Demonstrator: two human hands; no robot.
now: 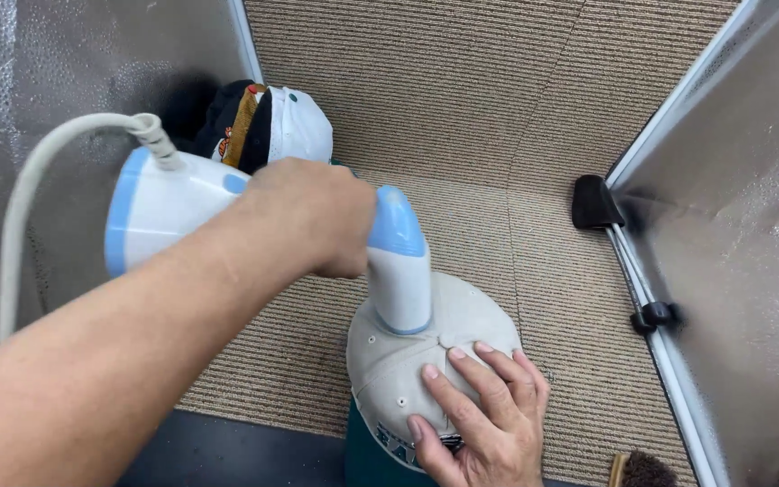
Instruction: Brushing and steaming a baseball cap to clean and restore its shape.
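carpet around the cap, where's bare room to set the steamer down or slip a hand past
Widest bare carpet lies at the top, between the pile of caps and the right foil panel. Another strip runs right of the beige cap toward the black clip. It is crowded around that cap, under the left hand holding the steamer and the right hand.

Your left hand (304, 216) holds the steamer (227, 216), whose nozzle rests on top of the cap (426, 347) near the bottom centre; your right hand (480, 415) lies on that cap's near side. Behind and left, a pile of caps (268, 126) sits on the carpet (462, 108). Right of the cap, a brush (642, 469) lies by the panel (741, 243).
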